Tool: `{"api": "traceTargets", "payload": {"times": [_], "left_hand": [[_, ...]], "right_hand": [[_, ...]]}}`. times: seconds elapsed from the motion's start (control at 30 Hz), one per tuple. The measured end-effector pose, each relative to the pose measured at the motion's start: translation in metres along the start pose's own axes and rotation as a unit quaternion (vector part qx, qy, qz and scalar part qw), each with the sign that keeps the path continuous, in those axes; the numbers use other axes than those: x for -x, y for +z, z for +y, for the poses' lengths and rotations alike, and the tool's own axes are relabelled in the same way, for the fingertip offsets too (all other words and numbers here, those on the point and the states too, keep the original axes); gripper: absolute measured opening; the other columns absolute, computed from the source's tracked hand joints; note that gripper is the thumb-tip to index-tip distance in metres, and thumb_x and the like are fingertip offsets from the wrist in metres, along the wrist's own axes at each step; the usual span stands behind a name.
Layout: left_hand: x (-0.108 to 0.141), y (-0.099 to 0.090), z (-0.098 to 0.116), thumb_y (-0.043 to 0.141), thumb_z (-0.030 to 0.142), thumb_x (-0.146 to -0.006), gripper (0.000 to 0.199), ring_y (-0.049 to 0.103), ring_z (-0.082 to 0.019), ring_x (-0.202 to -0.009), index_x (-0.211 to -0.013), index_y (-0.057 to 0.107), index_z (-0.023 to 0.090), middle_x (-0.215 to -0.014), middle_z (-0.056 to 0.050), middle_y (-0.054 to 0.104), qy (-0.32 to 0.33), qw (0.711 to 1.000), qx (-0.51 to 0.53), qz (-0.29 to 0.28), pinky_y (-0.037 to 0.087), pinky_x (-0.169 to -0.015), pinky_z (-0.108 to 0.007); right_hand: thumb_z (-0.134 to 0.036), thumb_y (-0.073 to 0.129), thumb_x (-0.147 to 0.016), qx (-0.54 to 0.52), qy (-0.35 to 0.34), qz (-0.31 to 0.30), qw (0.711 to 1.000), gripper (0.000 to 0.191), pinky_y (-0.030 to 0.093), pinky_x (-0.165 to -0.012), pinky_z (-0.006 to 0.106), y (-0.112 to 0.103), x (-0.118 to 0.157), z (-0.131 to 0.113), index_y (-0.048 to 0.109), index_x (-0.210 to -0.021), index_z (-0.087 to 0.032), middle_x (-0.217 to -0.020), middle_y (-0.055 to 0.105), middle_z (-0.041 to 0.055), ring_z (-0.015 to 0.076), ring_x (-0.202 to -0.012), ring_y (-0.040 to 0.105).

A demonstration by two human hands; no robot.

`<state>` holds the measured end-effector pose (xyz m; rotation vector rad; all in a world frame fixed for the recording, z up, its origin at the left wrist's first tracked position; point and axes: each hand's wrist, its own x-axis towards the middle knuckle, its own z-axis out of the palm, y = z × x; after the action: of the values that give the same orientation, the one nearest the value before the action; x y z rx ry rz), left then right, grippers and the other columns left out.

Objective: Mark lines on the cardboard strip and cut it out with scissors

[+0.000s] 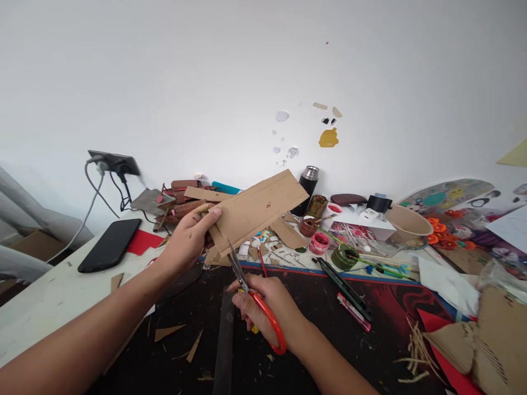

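Observation:
My left hand (190,237) grips the left end of a long tan cardboard strip (263,207), thumb on top. The strip is held up above the table and slants upward to the right. In my right hand (267,304) are scissors (239,270) with red-orange handles. Their blades point up and left and meet the lower edge of the strip, close to its left end. Below the scissors a dark ruler-like bar (224,343) lies on the black mat (304,351).
Cardboard scraps (168,332) lie on the mat. A phone (109,245) is at the left. Behind stand a black flask (308,189), paint jars (319,242) and a bowl (409,222). A green cutter (343,288) lies right of my right hand.

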<state>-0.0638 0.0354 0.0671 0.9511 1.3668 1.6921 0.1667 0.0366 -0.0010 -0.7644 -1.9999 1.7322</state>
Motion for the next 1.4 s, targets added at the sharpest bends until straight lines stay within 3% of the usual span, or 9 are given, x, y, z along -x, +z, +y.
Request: {"api": "traceTargets", "payload": {"times": [0.17,0.4,0.67,1.0,1.4], "left_hand": [[0.002,-0.001,0.0,0.088,0.066,-0.08,0.062,0.072,-0.022,-0.071,-0.125,0.072,0.026,-0.089,-0.002,0.075,-0.027,1.0,-0.009,-0.011,0.058,-0.057,-0.028],[0.006,0.002,0.001,0.088,0.064,-0.082,0.059,0.073,-0.024,-0.079,-0.122,0.072,0.025,-0.097,-0.004,0.076,-0.027,0.999,-0.001,-0.034,0.059,-0.06,-0.029],[0.009,0.006,0.007,0.087,0.068,-0.08,0.059,0.065,-0.021,-0.069,-0.115,0.074,0.022,-0.087,-0.003,0.072,-0.011,0.998,-0.027,-0.048,0.052,-0.053,-0.026],[0.009,0.006,0.008,0.087,0.07,-0.08,0.059,0.066,-0.021,-0.068,-0.114,0.075,0.023,-0.086,-0.003,0.073,0.008,0.998,-0.035,-0.043,0.052,-0.054,-0.028],[0.01,0.008,0.008,0.088,0.072,-0.075,0.066,0.048,-0.015,-0.053,-0.113,0.073,0.021,-0.07,0.003,0.058,0.015,0.998,-0.056,-0.018,0.035,-0.046,-0.026]], "right_hand": [[-0.065,0.071,-0.102,0.012,-0.003,0.01,1.0,0.05,0.051,-0.054,0.022,0.001,0.001,-0.003,0.076,-0.12,-0.019,-0.071,0.066,-0.0013,0.0131,-0.055,0.063],[-0.066,0.069,-0.103,0.02,-0.009,0.018,1.0,0.051,0.05,-0.054,0.023,0.001,0.002,-0.01,0.076,-0.116,-0.018,-0.068,0.064,-0.0014,0.0135,-0.053,0.062],[-0.07,0.066,-0.103,0.058,-0.004,0.026,0.998,0.052,0.047,-0.056,0.026,0.002,0.003,-0.02,0.076,-0.111,-0.019,-0.064,0.063,-0.0009,0.0153,-0.053,0.061],[-0.071,0.063,-0.104,0.085,-0.003,0.029,0.996,0.052,0.047,-0.059,0.027,0.002,0.003,-0.017,0.077,-0.111,-0.021,-0.064,0.064,0.0,0.0176,-0.056,0.063],[-0.068,0.065,-0.104,0.113,-0.001,0.042,0.993,0.048,0.046,-0.058,0.027,0.003,0.003,-0.02,0.077,-0.104,-0.022,-0.063,0.064,0.0006,0.0188,-0.057,0.065]]}}
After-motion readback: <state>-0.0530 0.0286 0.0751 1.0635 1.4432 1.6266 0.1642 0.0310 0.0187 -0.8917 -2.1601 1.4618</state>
